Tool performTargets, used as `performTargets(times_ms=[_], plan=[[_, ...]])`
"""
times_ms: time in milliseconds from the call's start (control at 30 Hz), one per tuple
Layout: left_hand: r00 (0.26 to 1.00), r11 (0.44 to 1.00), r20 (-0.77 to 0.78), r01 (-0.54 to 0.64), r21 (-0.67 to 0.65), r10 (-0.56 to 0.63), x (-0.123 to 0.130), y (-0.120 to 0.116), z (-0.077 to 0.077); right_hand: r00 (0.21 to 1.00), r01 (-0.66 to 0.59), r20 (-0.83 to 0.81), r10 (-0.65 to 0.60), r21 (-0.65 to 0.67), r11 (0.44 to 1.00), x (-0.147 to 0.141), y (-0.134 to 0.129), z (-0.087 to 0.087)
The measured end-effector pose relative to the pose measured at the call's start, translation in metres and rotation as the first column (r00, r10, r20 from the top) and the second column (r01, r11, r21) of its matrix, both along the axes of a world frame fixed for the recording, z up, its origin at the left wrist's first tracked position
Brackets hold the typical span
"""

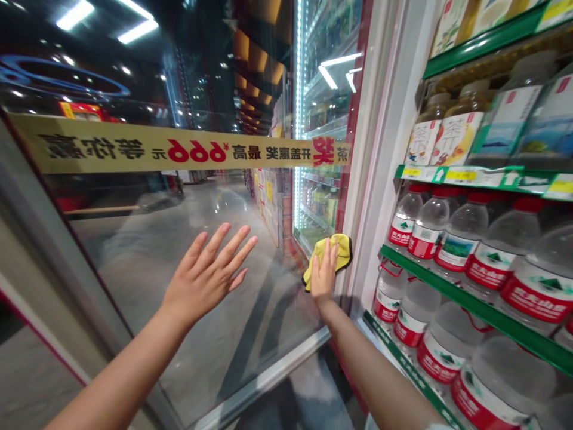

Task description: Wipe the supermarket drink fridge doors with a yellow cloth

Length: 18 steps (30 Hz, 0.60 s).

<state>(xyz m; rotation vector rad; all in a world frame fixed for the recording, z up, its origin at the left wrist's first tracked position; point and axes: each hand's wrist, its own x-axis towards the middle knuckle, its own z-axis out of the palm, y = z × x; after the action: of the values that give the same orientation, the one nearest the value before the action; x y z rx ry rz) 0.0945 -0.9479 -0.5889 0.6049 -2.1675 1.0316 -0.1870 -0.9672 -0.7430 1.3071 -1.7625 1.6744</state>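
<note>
My left hand (208, 269) is raised before the glass door (215, 352), fingers spread, with nothing in it. Whether its palm touches the pane I cannot tell. My right hand (324, 272) holds a yellow cleaning cloth (344, 251) with dark edging against the right side of the glass, close to the white door frame (363, 155). Its fingers lie extended over the cloth and hide part of it. Above both hands a yellow strip (250, 146) with red and black lettering, seen in reverse, crosses the pane.
Shelves with green edges (474, 304) stand close on the right, stocked with water bottles (461, 239) and, higher up, tea bottles (463, 122). A metal rail (264, 382) runs along the door's bottom. Through the glass show a shop floor and a lit cooler (320, 197).
</note>
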Motion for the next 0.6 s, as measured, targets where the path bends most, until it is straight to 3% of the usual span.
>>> performTargets(times_ms=[100, 167, 233, 300, 367, 467, 533, 600], plan=[[1.000, 1.000, 0.008, -0.008, -0.005, 0.008, 0.000, 0.001, 0.000, 0.957, -0.059, -0.276, 0.089, 0.114, 0.992, 0.028, 0.016, -0.019], [1.000, 0.999, 0.018, -0.018, -0.032, 0.018, 0.000, 0.001, 0.000, 0.886, -0.090, -0.429, 0.177, 0.216, 0.972, 0.027, 0.029, -0.040], [0.999, 0.997, 0.028, -0.031, -0.072, 0.034, -0.001, 0.001, 0.000, 0.904, -0.052, -0.402, 0.144, 0.229, 0.972, 0.014, 0.035, -0.049], [0.999, 0.995, 0.030, -0.037, -0.095, 0.040, -0.001, 0.000, -0.001, 0.968, 0.001, -0.249, 0.036, 0.147, 0.989, 0.001, 0.031, -0.036], [0.999, 0.995, 0.022, -0.034, -0.090, 0.036, -0.001, 0.000, -0.001, 0.990, -0.013, -0.136, 0.023, 0.074, 0.997, 0.002, 0.021, -0.007], [1.000, 0.997, 0.015, -0.023, -0.069, 0.025, -0.001, -0.001, -0.002, 0.982, -0.059, -0.178, 0.069, 0.058, 0.997, 0.035, 0.015, 0.028], [1.000, 0.998, 0.015, -0.020, -0.067, 0.021, -0.001, -0.001, -0.002, 0.957, -0.071, -0.274, 0.096, 0.100, 0.992, 0.060, 0.022, 0.028], [1.000, 0.997, 0.017, -0.020, -0.069, 0.021, -0.001, -0.001, -0.002, 0.911, -0.084, -0.391, 0.128, 0.130, 0.988, 0.073, 0.035, 0.010]])
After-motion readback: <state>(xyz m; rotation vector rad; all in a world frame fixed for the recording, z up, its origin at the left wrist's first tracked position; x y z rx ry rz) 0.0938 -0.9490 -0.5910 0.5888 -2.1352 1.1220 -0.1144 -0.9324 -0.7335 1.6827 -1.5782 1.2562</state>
